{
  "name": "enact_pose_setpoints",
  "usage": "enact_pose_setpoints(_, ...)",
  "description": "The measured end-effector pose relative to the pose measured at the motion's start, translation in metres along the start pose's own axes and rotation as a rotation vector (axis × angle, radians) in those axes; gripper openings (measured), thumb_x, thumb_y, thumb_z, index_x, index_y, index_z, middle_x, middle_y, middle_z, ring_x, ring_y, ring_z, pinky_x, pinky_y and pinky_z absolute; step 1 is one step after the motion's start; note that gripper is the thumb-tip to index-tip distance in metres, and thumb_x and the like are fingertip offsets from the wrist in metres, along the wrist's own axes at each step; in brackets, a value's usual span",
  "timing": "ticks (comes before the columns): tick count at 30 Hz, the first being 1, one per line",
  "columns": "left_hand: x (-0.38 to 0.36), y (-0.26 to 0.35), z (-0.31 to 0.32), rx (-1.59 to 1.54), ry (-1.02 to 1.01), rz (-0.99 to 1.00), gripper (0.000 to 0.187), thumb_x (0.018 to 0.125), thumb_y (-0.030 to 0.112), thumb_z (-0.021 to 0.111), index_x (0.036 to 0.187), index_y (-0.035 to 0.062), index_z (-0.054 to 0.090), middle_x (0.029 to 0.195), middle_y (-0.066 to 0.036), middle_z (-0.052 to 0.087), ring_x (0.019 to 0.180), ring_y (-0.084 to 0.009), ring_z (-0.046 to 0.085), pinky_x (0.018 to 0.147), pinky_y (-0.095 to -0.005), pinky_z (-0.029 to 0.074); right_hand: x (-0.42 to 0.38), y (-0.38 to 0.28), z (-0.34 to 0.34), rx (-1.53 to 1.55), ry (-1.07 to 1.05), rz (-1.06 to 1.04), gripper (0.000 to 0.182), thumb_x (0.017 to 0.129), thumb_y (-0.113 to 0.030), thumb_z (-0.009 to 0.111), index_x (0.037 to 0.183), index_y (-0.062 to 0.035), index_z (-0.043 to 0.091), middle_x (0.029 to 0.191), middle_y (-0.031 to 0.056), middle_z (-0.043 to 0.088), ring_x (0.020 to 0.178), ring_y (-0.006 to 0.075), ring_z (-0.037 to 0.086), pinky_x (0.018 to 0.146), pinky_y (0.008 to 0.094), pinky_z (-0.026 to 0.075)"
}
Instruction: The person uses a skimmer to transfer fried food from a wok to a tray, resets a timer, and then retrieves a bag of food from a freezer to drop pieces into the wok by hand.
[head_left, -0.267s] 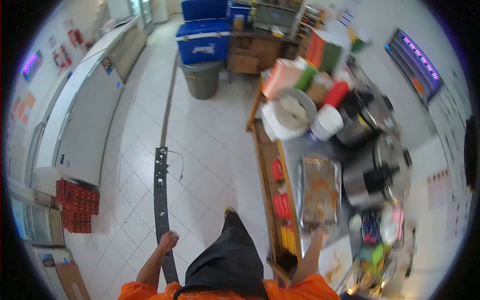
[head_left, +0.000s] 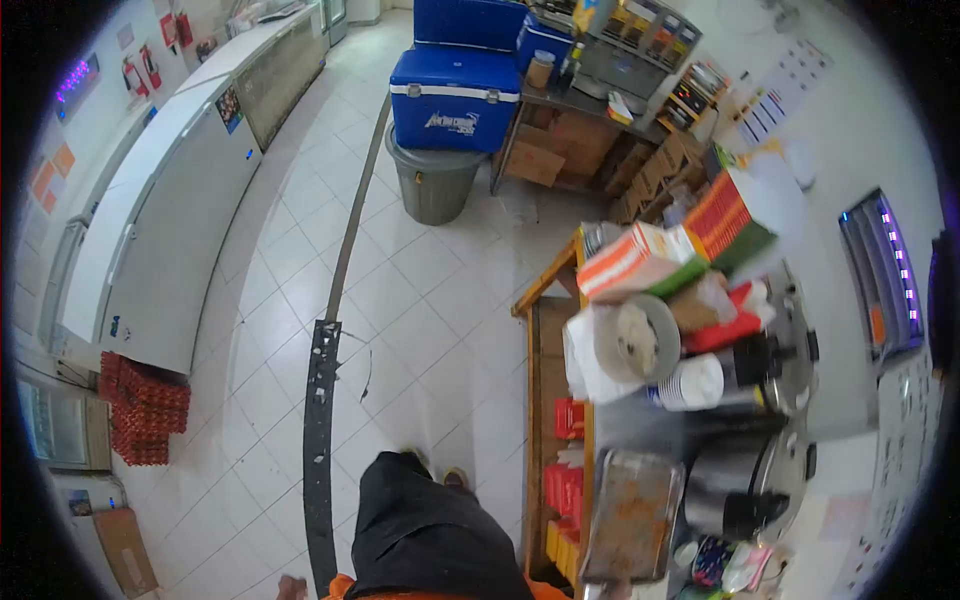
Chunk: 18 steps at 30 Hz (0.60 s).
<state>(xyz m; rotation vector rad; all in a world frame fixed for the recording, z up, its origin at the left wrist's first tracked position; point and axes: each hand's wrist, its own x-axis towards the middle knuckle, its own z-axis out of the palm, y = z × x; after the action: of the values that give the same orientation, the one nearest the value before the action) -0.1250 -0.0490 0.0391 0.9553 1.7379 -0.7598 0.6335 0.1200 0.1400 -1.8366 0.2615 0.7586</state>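
I stand beside a steel counter (head_left: pixel 640 425), my black apron and orange sleeves showing at the bottom. A greasy metal tray (head_left: pixel 632 515) lies on the counter's near part. Only a sliver of my right hand (head_left: pixel 612 591) shows at the tray's near edge, at the frame's bottom; its grip is hidden. My left hand (head_left: pixel 291 586) hangs low at my left over the tiled floor, mostly cut off, nothing seen in it.
Steel pots (head_left: pixel 735 490), stacked white cups (head_left: pixel 692 382), a lidded bowl (head_left: pixel 630 340) and boxes (head_left: pixel 630 262) crowd the counter. Red packets (head_left: pixel 568 418) fill the wooden shelf. Ahead stand a grey bin (head_left: pixel 435 185) and blue coolers (head_left: pixel 455 98); chest freezers (head_left: pixel 165 230) and red crates (head_left: pixel 145 410) are at left.
The view has tilted up and forward, so the counter and tray slid toward the bottom. Both forearms, seen before, have nearly left the frame.
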Motion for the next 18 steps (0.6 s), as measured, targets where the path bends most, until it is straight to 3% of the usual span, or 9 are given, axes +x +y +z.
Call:
enact_pose_setpoints(4,0.044,0.046,-0.081,-0.313,-0.054,-0.012,0.026,0.084,0.029,0.048,0.088,0.0101,0.066,0.078,-0.013,0.065,0.076,-0.0299,0.064,0.067,-0.043,0.051,-0.116,-0.033,0.147,-0.033,-0.012,0.017,0.047,0.074,-0.01,0.061,0.119,0.0001,0.052,0.102,0.0107,0.058,0.094,0.0257,0.055,0.08,0.0401,0.046)
enact_pose_setpoints(8,0.173,0.06,-0.247,-0.33,-0.019,0.173,0.028,0.085,0.033,0.048,0.092,0.0112,0.065,0.078,-0.012,0.065,0.076,-0.0297,0.063,0.067,-0.0443,0.05,-0.201,-0.081,0.31,-0.126,-0.098,-0.071,0.047,0.074,-0.01,0.06,0.119,0.0003,0.051,0.1,0.0103,0.057,0.093,0.0258,0.055,0.079,0.0391,0.047)
enact_pose_setpoints(11,0.314,0.078,-0.465,-0.248,0.301,0.432,0.03,0.085,0.036,0.048,0.095,0.012,0.064,0.078,-0.012,0.065,0.076,-0.0296,0.063,0.067,-0.0453,0.05,-0.247,-0.124,0.452,-0.163,-0.228,-0.15,0.048,0.074,-0.01,0.06,0.12,0.0006,0.05,0.099,0.0099,0.056,0.092,0.0259,0.055,0.079,0.0384,0.047)
enact_pose_setpoints(12,0.315,0.108,-0.571,-0.261,0.505,0.321,0.033,0.086,0.035,0.047,0.091,0.0078,0.064,0.084,-0.015,0.065,0.081,-0.0345,0.062,0.068,-0.0461,0.049,-0.26,-0.137,0.502,-0.178,-0.293,-0.178,0.048,0.074,-0.01,0.06,0.12,0.0006,0.049,0.099,0.0098,0.056,0.092,0.0259,0.055,0.079,0.0381,0.047)
enact_pose_setpoints(13,0.326,0.13,-0.671,-0.102,0.602,0.427,0.032,0.088,0.035,0.047,0.089,0.007,0.063,0.09,-0.016,0.065,0.085,-0.0367,0.06,0.07,-0.0471,0.049,-0.267,-0.148,0.554,-0.181,-0.364,-0.219,0.048,0.074,-0.01,0.059,0.12,0.0007,0.049,0.099,0.0097,0.055,0.092,0.0259,0.055,0.079,0.0379,0.047)
enact_pose_setpoints(15,0.315,0.17,-0.857,-0.219,0.762,0.444,0.035,0.087,0.035,0.052,0.092,0.0019,0.061,0.091,-0.019,0.065,0.088,-0.0378,0.061,0.075,-0.0453,0.05,-0.309,-0.175,0.686,-0.187,-0.427,-0.241,0.049,0.073,-0.01,0.06,0.12,0.0002,0.048,0.099,0.0097,0.055,0.092,0.0258,0.055,0.078,0.0375,0.047)
enact_pose_setpoints(16,0.302,0.189,-0.941,-0.561,0.803,0.456,0.034,0.085,0.032,0.056,0.094,0.0,0.061,0.088,-0.021,0.066,0.085,-0.0373,0.063,0.077,-0.0427,0.051,-0.347,-0.194,0.765,-0.185,-0.412,-0.219,0.05,0.072,-0.01,0.061,0.12,-0.0004,0.047,0.101,0.0098,0.055,0.092,0.0256,0.055,0.078,0.0374,0.047)
enact_pose_setpoints(17,0.314,0.196,-1.011,-0.656,0.844,0.519,0.034,0.084,0.029,0.058,0.098,-0.0014,0.061,0.085,-0.021,0.066,0.083,-0.0353,0.065,0.077,-0.039,0.051,-0.375,-0.205,0.842,-0.185,-0.374,-0.178,0.053,0.071,-0.011,0.062,0.12,-0.0015,0.046,0.103,0.01,0.055,0.093,0.0253,0.055,0.079,0.0371,0.047)
enact_pose_setpoints(18,0.3,0.208,-1.082,-0.66,0.888,0.545,0.035,0.084,0.028,0.057,0.103,-0.0019,0.06,0.086,-0.021,0.066,0.083,-0.0322,0.065,0.076,-0.0375,0.051,-0.363,-0.201,0.906,-0.189,-0.517,-0.246,0.052,0.072,-0.01,0.062,0.121,-0.001,0.045,0.101,0.01,0.055,0.094,0.0247,0.055,0.078,0.0369,0.047)
